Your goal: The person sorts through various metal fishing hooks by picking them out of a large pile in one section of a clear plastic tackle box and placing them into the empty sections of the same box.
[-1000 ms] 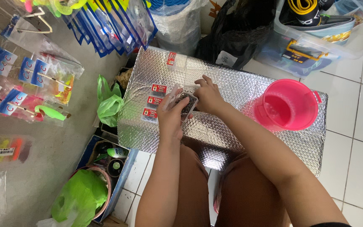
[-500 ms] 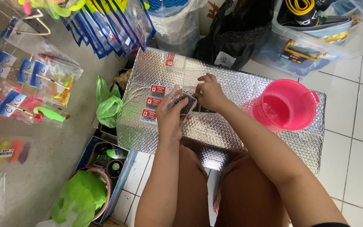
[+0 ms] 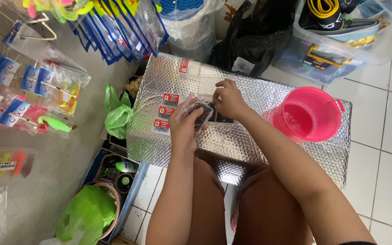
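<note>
Left hand: curled around a small clear plastic box, thumb on the near side, fingers wrapped round the left side; the box is tipped slightly with its open top toward the other hand, which keeps the contents reachable.
Right hand: held over the box's open top, fingertips bent down and pinched close together inside it; whether they grip anything cannot be told, as the contents are small, dark and blurred.
Box position: held just above the silver bubble-foil sheet, near its middle, in front of the person's knees.
Work surface: the foil sheet covers a low, box-like support; likely it serves as a bright backing against which tiny dark items would show.
Labelled packets: three small packs with red labels lie in a column on the foil, just left of the box, touching or nearly touching one another; a fourth lies at the far edge, apart.
Pink bucket: stands upright on the foil to the right, near the right forearm, open and seemingly empty.
Left surroundings: hanging blue-edged bags and soft lures in packets; a green plastic bag beside the foil's left edge.
Far side: black bag and clear storage tub on the tile floor.
</note>
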